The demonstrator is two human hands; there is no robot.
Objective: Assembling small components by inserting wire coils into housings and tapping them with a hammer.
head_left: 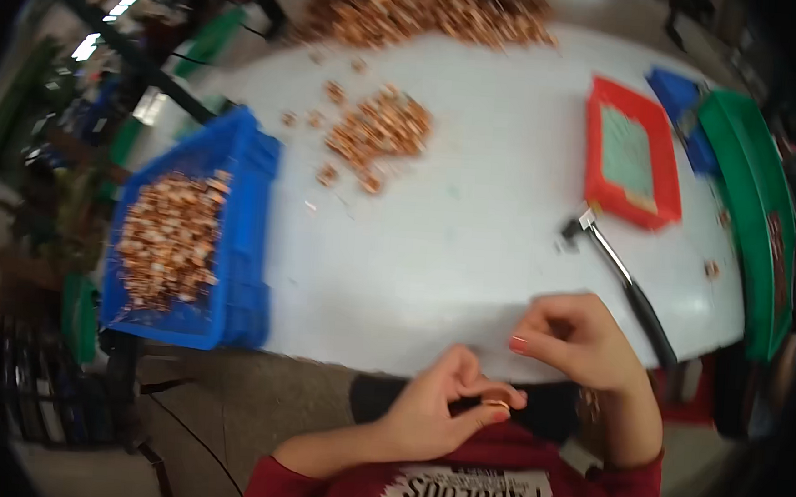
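Close to my body, off the table's near edge, my left hand (429, 414) pinches a small copper-coloured ring (496, 403) between thumb and fingers. To the right of it and a little higher, my right hand (588, 342) is raised at the table's edge, fingers curled and thumb meeting the index finger. Whether anything small sits in that pinch cannot be made out. A small pile of similar copper pieces (382, 129) lies on the white table (445, 224), beyond both hands. The picture is somewhat blurred.
A blue crate (249, 230) full of copper pieces stands at the left. On the right lie a hammer (628, 281) with a black handle, a red tray (667, 165) with a pale green bottom and a green bin (759, 234). A large copper heap (431, 14) covers the far edge.
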